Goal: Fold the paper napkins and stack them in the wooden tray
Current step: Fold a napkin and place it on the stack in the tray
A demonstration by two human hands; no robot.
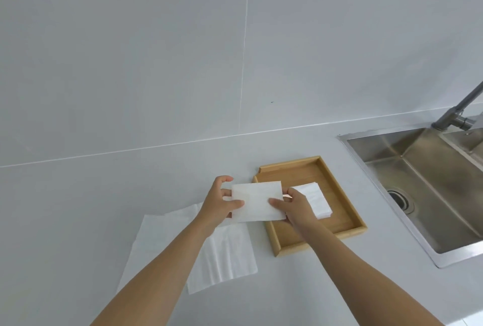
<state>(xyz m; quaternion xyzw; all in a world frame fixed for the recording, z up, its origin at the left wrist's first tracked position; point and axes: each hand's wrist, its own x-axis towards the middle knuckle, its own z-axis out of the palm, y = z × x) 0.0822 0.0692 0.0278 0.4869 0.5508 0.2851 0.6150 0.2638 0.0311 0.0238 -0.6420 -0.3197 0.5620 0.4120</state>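
Nearest the camera, two bare forearms reach forward over the pale counter (pixel 78 208). Left of the wooden tray (pixel 337 192) and closer to the viewer, unfolded napkins (pixel 227 255) lie flat on the counter, thin, white and faintly creased; at least two sheets overlap there, though the exact count is hard to tell.

Just beyond them, at the tray's left edge, both hands hold one folded napkin (pixel 257 201) above the counter. It is a clean white rectangle, long side across, its right end over the tray's left rim. The left hand (pixel 222 201) pinches its left short edge between thumb and fingers; the right hand (pixel 295 206) pinches its right lower corner the same way, thumb on top.

Inside the tray, behind the right hand, sits one small stack of folded napkins (pixel 317 200), white and squarish, its layered edges showing at the near side. The tray is light wood with a low rim.

Right of the tray is one steel sink (pixel 431 195) with a round drain, and one grey faucet (pixel 460 113) beyond it. Farthest back, a wall (pixel 156 64) of large pale tiles. No readable writing or brand shows on anything.
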